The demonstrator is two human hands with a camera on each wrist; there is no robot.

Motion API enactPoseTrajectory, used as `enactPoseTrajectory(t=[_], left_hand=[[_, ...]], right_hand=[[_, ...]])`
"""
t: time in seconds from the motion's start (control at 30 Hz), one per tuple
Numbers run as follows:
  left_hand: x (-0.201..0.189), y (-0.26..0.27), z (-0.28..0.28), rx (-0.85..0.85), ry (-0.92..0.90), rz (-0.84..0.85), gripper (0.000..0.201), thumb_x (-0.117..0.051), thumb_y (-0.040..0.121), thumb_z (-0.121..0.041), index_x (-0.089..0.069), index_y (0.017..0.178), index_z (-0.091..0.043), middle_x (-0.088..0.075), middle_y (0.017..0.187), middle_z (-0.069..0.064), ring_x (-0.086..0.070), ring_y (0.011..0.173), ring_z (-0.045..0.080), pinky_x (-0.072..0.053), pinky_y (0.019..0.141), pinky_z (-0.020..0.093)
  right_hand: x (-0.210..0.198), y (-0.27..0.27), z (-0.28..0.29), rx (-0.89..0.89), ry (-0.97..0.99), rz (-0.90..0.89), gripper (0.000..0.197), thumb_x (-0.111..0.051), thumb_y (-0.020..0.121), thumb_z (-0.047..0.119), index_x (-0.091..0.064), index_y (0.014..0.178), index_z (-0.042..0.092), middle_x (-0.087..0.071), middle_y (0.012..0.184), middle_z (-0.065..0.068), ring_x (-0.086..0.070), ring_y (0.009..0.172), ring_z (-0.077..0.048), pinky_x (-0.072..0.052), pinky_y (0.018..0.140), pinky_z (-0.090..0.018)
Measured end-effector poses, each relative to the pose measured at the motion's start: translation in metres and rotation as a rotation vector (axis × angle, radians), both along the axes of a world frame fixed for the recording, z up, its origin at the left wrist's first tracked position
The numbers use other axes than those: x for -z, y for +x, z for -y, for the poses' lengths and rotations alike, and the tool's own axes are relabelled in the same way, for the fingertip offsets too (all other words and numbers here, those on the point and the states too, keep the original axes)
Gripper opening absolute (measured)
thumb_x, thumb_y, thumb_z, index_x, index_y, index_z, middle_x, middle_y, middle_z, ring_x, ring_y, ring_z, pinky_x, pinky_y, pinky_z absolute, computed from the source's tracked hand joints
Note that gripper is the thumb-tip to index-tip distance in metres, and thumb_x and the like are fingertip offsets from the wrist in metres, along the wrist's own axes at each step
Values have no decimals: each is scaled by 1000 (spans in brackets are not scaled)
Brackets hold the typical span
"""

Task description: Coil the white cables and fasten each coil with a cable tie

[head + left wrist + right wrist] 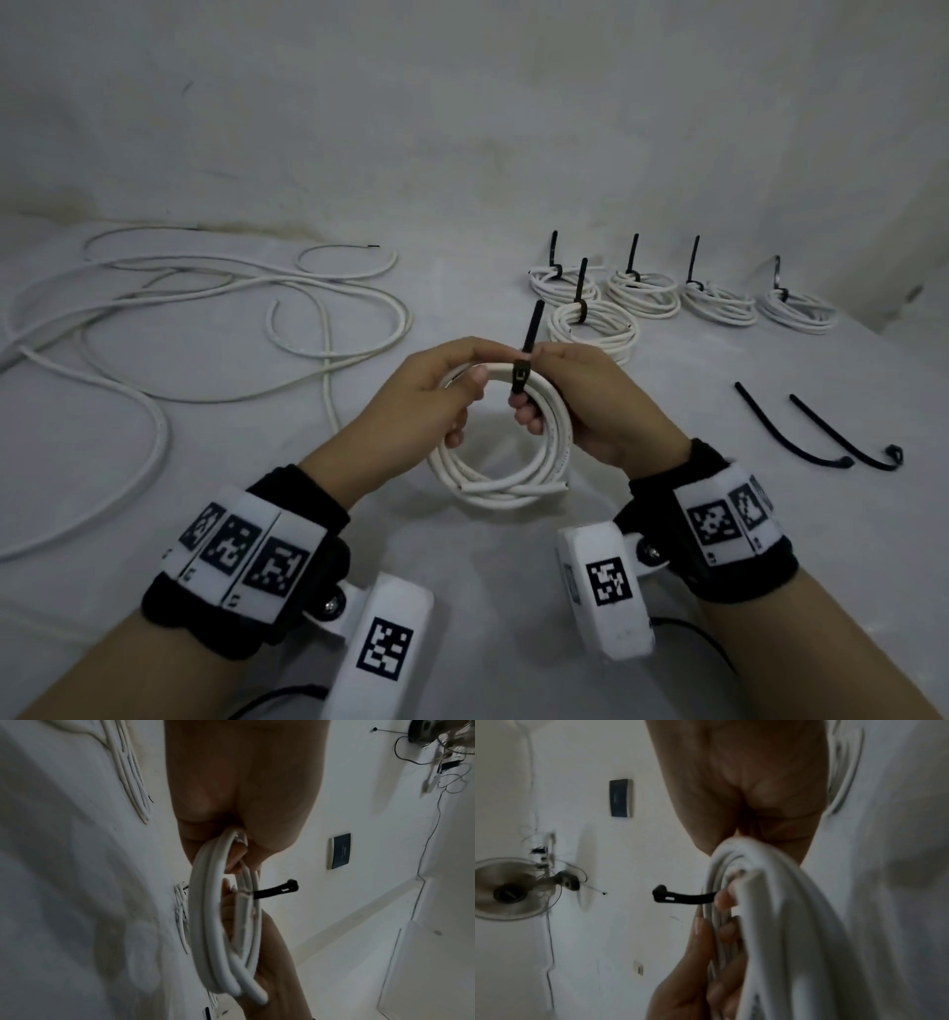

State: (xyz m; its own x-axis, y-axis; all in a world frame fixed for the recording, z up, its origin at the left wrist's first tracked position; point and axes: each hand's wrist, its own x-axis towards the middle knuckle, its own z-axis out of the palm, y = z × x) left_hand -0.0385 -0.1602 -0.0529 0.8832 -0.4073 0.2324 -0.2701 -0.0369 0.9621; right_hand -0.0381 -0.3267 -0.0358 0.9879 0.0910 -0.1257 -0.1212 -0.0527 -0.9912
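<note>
Holding the coil [493, 452] in both grips, your left hand [436, 395] and right hand [590, 406] pinch the cable tie [524, 365] at its top. Slacken and the loops spring apart; whether the tail's locked, I can't quite tell.

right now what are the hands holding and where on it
Both hands grip the white cable coil at its top arc: left hand left of the black cable tie, right hand right of it, fingertips pinching the tie.

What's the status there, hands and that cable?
Both hands, left and right, hold the coil off the table. Black tie looped round the coil, tail up, pinched between them. Nothing in the way.
</note>
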Motion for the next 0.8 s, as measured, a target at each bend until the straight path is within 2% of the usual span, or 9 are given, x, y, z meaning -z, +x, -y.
enactPoseTrajectory(t=[0.1,0.17,0.23,0.3,0.43,0.57,0.7,0.8], left_hand=[[-1,-1,-1,12,-15,-37,32,-39,101,-11,-65,106,-29,-36,69,2,-30,48,7,-34,48,20],[-3,-2,-2,17,0,-28,29,-40,101,-15,-64,108,-30,-34,66,3,-28,48,7,-31,46,20],[-4,-5,-1,6,33,12,25,-44,99,-17,-63,107,-30,-38,58,-5,-29,46,6,-30,45,20],[-6,-6,0,-22,65,79,18,-53,95,-18,-62,107,-28,-49,54,-16,-36,44,2,-33,43,18],[-6,-8,2,-80,23,139,26,-69,79,-18,-65,105,-18,-62,61,-21,-46,46,-2,-34,45,7],[-7,-10,3,-106,-48,114,19,-67,82,-7,-67,99,0,-60,51,-19,-51,41,-6,-33,44,1],[-12,-13,4,-101,-93,53,18,-64,83,-8,-68,96,5,-56,44,-14,-45,35,-4,-31,40,3],[-10,-11,2,-92,-129,-44,29,-67,73,-33,-72,87,-8,-41,42,-13,-28,35,3,-23,36,14]], right_hand=[[-1,-1,-3,-17,116,-62,21,-45,98,9,-61,89,-2,-57,54,-5,-51,43,-10,-43,41,-18],[-1,-1,-5,-17,164,-84,22,-44,98,8,-61,87,0,-56,54,-4,-50,43,-9,-42,40,-17],[0,-2,-7,-18,196,-101,23,-44,98,8,-61,84,2,-56,55,-5,-50,43,-9,-42,40,-17],[0,-4,-8,-31,217,-102,20,-46,97,8,-61,85,1,-56,56,-5,-50,43,-9,-42,40,-17],[-1,-7,-12,-64,224,-74,16,-45,96,4,-59,92,-3,-56,50,-3,-52,42,-9,-44,41,-17],[-1,-8,-13,-80,205,-49,19,-43,98,5,-59,93,-4,-58,53,-4,-55,44,-11,-47,43,-18],[2,-7,-10,-12,115,101,20,-53,95,6,-61,102,-12,-64,69,-12,-62,56,-15,-53,56,-21],[2,-6,-7,97,98,295,15,-56,91,-1,-66,102,-4,-68,77,-10,-68,66,-15,-54,62,-23]])
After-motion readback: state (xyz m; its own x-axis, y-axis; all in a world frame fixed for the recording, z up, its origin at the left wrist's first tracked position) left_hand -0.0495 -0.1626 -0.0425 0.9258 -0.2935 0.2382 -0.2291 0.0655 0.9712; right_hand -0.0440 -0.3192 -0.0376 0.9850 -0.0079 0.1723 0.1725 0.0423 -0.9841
